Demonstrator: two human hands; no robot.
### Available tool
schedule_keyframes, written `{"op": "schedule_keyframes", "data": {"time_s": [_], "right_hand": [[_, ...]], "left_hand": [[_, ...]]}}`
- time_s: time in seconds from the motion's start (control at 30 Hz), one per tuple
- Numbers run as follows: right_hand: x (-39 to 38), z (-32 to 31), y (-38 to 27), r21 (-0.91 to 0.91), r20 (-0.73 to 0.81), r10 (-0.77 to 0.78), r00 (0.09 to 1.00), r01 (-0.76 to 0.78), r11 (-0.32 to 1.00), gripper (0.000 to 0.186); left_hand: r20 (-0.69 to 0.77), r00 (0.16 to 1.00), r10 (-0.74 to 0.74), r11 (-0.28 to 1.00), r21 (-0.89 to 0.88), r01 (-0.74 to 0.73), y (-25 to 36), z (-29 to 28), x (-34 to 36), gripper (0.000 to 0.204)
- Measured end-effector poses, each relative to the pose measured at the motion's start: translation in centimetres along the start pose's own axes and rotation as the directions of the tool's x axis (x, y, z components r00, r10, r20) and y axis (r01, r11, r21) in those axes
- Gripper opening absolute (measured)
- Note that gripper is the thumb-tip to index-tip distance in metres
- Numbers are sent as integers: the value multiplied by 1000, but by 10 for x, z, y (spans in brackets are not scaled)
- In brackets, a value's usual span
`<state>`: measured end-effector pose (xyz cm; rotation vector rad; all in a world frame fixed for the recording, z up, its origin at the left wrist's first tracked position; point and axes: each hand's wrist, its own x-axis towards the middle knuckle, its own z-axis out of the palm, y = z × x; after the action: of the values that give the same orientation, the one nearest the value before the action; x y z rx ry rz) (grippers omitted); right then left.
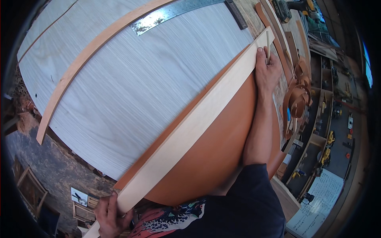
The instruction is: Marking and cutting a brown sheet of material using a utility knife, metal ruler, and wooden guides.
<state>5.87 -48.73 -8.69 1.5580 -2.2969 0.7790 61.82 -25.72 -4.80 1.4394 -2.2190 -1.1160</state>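
A long pale wooden strip [190, 133] lies slantwise across a sheet of brown leather-like material [210, 154], leaving a narrow brown margin along its far side. At the strip's lower left end, my left hand [109, 216] is closed round it, thumb and fingers on its edges. My right hand [268, 73] grips the upper right end, its thumb on the strip's face. A thin pencil-like stick [268, 47] stands up between the fingers of that same hand. Beneath the sheet is a board with light grey wood grain [147, 79].
A narrow wooden batten [79, 65] and a metal square with a dark stock [237, 15] lie on the board's far part. Brown offcuts [298, 95] curl beside my right arm. A cordless drill [299, 8] sits beyond. Shelves with tools [327, 142] stand at the right.
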Motion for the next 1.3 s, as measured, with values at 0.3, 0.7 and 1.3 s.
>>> {"op": "schedule_keyframes", "data": {"time_s": [0.3, 0.7, 1.3], "right_hand": [[2, -2, -2, -16, -6, -23, 1000, 23, 1000, 47], [1, -3, -4, -56, -18, -2, 1000, 1, 998, 47], [0, -2, -5, -12, -55, -40, 998, 39, 999, 44]], "left_hand": [[15, 1000, -14, 1000, 4, 14, 4, 2, 2, 75], [-44, 999, 14, 1000, 24, -13, -1, -2, 11, 73], [-6, 1000, -23, 1000, 2, 23, 3, -7, 17, 68]]}}
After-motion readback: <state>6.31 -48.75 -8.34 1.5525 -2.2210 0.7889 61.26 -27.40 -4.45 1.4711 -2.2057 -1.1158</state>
